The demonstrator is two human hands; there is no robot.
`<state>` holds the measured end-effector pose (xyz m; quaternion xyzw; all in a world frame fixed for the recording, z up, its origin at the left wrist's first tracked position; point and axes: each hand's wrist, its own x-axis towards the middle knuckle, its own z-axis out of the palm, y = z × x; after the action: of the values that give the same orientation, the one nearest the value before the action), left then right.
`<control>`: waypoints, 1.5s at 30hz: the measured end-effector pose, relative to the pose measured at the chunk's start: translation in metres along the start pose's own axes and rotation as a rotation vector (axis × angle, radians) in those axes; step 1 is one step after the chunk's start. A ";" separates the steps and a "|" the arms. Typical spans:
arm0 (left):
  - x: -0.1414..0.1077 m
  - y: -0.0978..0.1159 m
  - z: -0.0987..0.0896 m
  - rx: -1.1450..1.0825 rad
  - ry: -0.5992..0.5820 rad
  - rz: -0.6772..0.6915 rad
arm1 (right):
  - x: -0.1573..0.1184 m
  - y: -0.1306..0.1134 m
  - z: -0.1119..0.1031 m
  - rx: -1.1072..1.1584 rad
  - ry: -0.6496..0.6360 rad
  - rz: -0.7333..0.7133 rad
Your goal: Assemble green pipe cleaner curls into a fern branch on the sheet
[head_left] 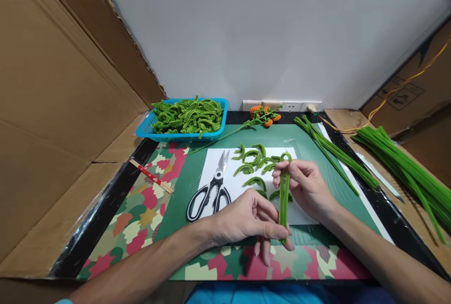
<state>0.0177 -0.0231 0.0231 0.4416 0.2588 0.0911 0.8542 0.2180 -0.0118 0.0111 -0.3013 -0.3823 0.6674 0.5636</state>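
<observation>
- One folded green fuzzy strip is what I see in both hands, above the near right part of a white sheet, with its loop at the far end.
- My view shows the left hand closed, gripping the strip's near end between thumb and fingers.
- The right hand pinches it just below the loop.
- Beyond and beside the strip, I see curled green pieces scattered on the sheet.
- Left of them, black-handled scissors lie with blades slightly apart, pointing away from me.
- Under the sheet is a green mat with a patterned border, on a black surface.
- Further out, I have a blue basket heaped with green pieces at the far left, and an orange-flowered stem right of it.
- Red-sleeved chopsticks lie on the left border.
- To the right I make out a thin bundle of green stems and a thicker bundle.
</observation>
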 end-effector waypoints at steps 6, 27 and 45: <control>0.001 -0.001 0.001 -0.035 0.026 0.018 | 0.000 -0.001 0.004 0.100 0.058 0.066; 0.000 -0.002 0.003 -0.015 -0.002 0.082 | 0.004 -0.008 -0.004 0.128 0.130 0.054; -0.004 0.002 0.004 -0.032 -0.077 -0.022 | 0.002 -0.010 -0.006 0.121 0.066 0.078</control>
<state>0.0169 -0.0267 0.0279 0.4280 0.2289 0.0687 0.8716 0.2272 -0.0078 0.0166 -0.3031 -0.3104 0.7005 0.5666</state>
